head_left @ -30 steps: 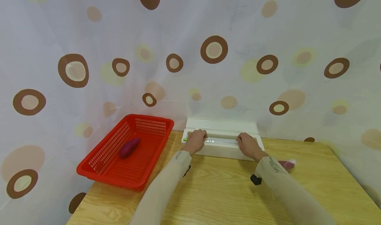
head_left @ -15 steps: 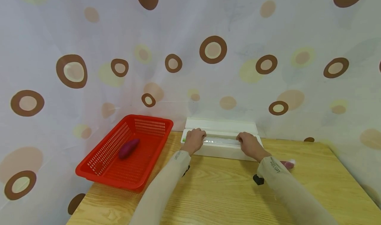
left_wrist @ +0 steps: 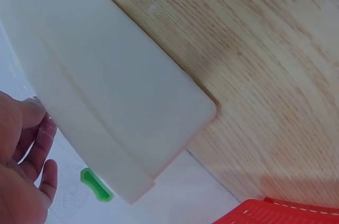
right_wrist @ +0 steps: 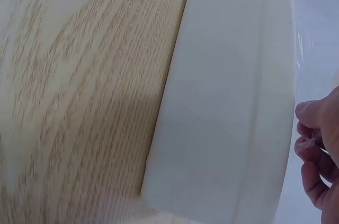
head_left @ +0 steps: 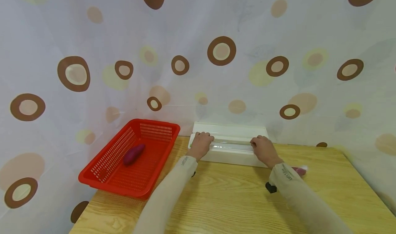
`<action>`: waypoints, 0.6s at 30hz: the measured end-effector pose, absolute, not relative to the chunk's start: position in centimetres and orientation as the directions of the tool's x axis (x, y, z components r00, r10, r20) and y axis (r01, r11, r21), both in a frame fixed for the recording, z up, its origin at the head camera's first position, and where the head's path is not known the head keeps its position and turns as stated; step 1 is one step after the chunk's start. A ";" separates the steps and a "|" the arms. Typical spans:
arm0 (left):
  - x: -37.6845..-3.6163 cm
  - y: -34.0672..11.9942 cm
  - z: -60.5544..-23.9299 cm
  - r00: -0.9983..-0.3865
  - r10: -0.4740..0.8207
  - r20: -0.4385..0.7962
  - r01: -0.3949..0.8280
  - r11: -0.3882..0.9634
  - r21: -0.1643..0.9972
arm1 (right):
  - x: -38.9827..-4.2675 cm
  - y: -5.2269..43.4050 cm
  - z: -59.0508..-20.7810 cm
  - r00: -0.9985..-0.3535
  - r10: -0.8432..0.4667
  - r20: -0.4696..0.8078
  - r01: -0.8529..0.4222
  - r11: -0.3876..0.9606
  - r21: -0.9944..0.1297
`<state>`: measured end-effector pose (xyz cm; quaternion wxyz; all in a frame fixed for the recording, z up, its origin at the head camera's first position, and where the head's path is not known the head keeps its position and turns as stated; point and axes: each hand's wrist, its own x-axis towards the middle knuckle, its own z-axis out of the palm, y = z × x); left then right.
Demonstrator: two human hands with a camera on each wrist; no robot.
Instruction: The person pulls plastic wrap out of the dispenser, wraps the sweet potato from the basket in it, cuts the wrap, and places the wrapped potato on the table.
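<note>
A long white cling film dispenser [head_left: 230, 158] with its lid [head_left: 230, 128] raised stands at the back of the table. My left hand [head_left: 201, 144] pinches clear cling film [head_left: 232, 146] over the dispenser's left part. Toward its right end, my right hand [head_left: 264, 149] pinches the film too; a crumpled bit of film [right_wrist: 308, 143] shows between thumb and fingers in the right wrist view. A green slider [left_wrist: 97, 185] sits at the dispenser's end, beside the left hand [left_wrist: 24, 155].
To the left, a red plastic basket [head_left: 154, 182] holds a purple sweet potato [head_left: 134, 154]. Another purple piece with a whitish end [head_left: 300, 171] lies on the wooden table [head_left: 229, 199], partly behind the right sleeve. A spotted curtain [head_left: 198, 72] hangs close behind.
My right hand has shifted slightly right and up along the dispenser, widening the gap between the hands. The film between them appears raised a little. My left hand has barely moved.
</note>
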<state>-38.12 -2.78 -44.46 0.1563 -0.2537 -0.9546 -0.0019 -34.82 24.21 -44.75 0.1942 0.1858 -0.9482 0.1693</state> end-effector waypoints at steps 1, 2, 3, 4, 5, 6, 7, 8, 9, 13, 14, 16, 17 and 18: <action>-38.1 -2.9 -44.4 -0.821 0.492 0.289 0.490 0.868 -0.084 | -34.8 24.3 -44.8 -0.857 -0.286 0.429 -0.416 0.876 -0.246; -38.1 -2.9 -44.4 -0.823 0.496 0.277 0.492 0.866 -0.089 | -34.8 24.4 -44.8 -0.859 -0.285 0.426 -0.414 0.876 -0.249; -38.1 -3.0 -44.4 -0.825 0.498 0.266 0.491 0.866 -0.096 | -34.9 24.4 -44.8 -0.862 -0.283 0.421 -0.411 0.876 -0.253; -38.1 -3.1 -44.4 -0.829 0.497 0.257 0.488 0.867 -0.103 | -34.9 24.5 -44.8 -0.865 -0.283 0.415 -0.409 0.876 -0.256; -38.1 -3.1 -44.3 -0.835 0.493 0.245 0.482 0.869 -0.107 | -34.9 24.5 -44.8 -0.867 -0.282 0.410 -0.408 0.875 -0.260; -38.1 -3.2 -44.3 -0.841 0.490 0.231 0.475 0.872 -0.118 | -34.9 24.6 -44.8 -0.870 -0.282 0.405 -0.407 0.875 -0.264; -38.0 -3.3 -44.2 -0.847 0.485 0.219 0.467 0.874 -0.130 | -35.0 24.6 -44.8 -0.871 -0.283 0.401 -0.407 0.873 -0.268; -38.0 -3.3 -44.2 -0.852 0.480 0.208 0.459 0.877 -0.141 | -35.0 24.6 -44.7 -0.871 -0.287 0.399 -0.410 0.872 -0.268; -38.0 -3.4 -44.1 -0.859 0.473 0.196 0.450 0.880 -0.150 | -35.0 24.6 -44.7 -0.870 -0.292 0.398 -0.413 0.871 -0.264; -38.0 -3.8 -44.1 -0.882 0.433 0.183 0.405 0.898 -0.172 | -35.2 24.6 -44.7 -0.865 -0.310 0.396 -0.427 0.868 -0.254; -38.0 -3.9 -44.0 -0.887 0.423 0.185 0.395 0.903 -0.169 | -35.2 24.7 -44.7 -0.863 -0.310 0.399 -0.429 0.866 -0.256; -38.0 -3.9 -43.9 -0.893 0.404 0.198 0.379 0.913 -0.154 | -35.3 24.8 -44.8 -0.862 -0.305 0.406 -0.430 0.863 -0.265; -37.9 -4.0 -43.8 -0.896 0.397 0.200 0.374 0.916 -0.144 | -35.3 24.9 -44.9 -0.861 -0.302 0.409 -0.431 0.861 -0.271; -37.8 -4.0 -43.7 -0.895 0.394 0.208 0.373 0.918 -0.134 | -35.3 25.0 -45.0 -0.862 -0.296 0.412 -0.429 0.859 -0.279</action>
